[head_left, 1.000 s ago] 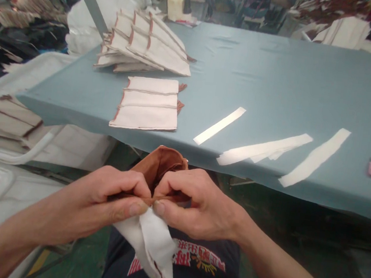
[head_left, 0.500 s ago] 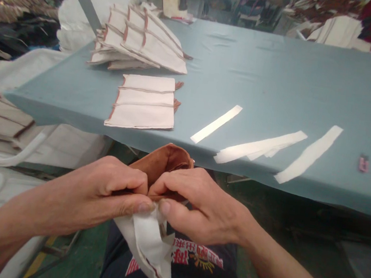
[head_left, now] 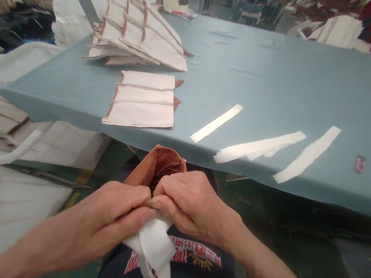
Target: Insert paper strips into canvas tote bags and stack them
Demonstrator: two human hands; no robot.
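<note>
Cloth (head_left: 141, 169), brown above & white below, is up in front of you, by the near edge of the table (head_left: 295, 84). Your L hand (head_left: 119, 209) & R hand (head_left: 190, 200) meet at its middle, thumbs uppermost, fingers of both clamped on it, tips close together; can't tell how the layers sit under there. White strip (head_left: 158, 245) hangs below the pinch, top end hidden by your thumbs. For a good job: hold both pinches close, tension even L & R, so the edge lies straight; go in short bits; mind the strip's loose end, it could twist. Other strips (head_left: 217, 123) lie on the table w/ a folded piece (head_left: 141, 100) to their L.
</note>
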